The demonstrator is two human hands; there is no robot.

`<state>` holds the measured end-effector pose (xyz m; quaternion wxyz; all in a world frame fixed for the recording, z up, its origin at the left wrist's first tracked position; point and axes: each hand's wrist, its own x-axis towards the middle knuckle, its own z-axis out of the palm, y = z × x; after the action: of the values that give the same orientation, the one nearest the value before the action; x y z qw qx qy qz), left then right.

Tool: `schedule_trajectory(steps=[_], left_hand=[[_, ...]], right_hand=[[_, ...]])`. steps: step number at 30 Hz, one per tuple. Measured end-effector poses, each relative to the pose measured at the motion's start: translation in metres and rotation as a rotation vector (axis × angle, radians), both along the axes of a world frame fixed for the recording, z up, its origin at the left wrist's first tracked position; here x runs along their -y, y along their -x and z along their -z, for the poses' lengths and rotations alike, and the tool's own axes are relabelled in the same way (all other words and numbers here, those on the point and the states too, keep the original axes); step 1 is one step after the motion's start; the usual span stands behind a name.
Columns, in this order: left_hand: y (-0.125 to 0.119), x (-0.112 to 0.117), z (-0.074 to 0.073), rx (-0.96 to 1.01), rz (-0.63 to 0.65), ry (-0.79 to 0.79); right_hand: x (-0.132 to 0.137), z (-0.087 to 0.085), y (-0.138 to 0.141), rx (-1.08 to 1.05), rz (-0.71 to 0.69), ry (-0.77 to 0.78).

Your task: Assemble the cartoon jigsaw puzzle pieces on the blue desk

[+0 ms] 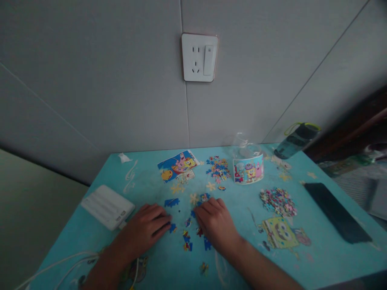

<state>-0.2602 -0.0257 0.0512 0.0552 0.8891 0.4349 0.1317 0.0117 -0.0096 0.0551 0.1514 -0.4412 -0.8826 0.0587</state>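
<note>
My left hand [148, 225] rests on the blue tabletop with its fingers curled together. A small blue-and-yellow puzzle piece [172, 228] lies right at its thumb tip; whatever is between the fingers is hidden. To the right, my right hand [215, 220] bends over a cluster of pieces, its fingertips closed at a blue puzzle piece [193, 214] and partly covering it. Between the hands lie several loose pieces [186, 237]. A joined blue strip [171, 202] sits beyond my left fingers, and a dark blue piece [207, 243] is beneath my right wrist.
Farther back are a picture card [178, 165], a pile of pieces [219, 169] and a clear tub with a cartoon label [248, 171]. Another pile [278, 202], a black flat object [337, 211] and a bottle [296, 141] stand right. A white box [108, 206] with cables lies left.
</note>
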Motion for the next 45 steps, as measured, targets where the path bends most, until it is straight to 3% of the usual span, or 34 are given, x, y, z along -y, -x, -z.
schedule_trajectory(steps=[7,16,20,23,28,31,38,45], left_hand=[[-0.009,0.0,0.007,0.04,0.013,-0.14],[-0.031,0.003,-0.008,0.168,0.084,-0.292],[-0.037,0.005,-0.012,0.124,0.115,-0.255],[-0.038,0.006,-0.008,0.137,0.1,-0.251],[-0.038,0.009,0.005,0.19,0.074,-0.264],[-0.037,0.01,0.004,0.198,0.057,-0.272],[-0.034,0.007,-0.009,0.169,-0.019,-0.233],[-0.03,0.006,-0.004,0.132,-0.055,-0.185]], right_hand=[[-0.003,-0.001,-0.005,-0.091,0.058,0.002],[-0.013,-0.005,-0.015,-0.214,0.162,0.076],[-0.021,-0.002,-0.018,-0.237,0.188,0.075],[-0.044,-0.003,-0.018,-0.191,0.219,0.026],[-0.111,-0.009,-0.012,0.01,0.261,-0.043],[-0.141,-0.009,-0.009,0.118,0.301,-0.04],[-0.156,-0.004,-0.01,0.161,0.287,0.02],[-0.17,-0.002,-0.014,0.15,0.29,0.116]])
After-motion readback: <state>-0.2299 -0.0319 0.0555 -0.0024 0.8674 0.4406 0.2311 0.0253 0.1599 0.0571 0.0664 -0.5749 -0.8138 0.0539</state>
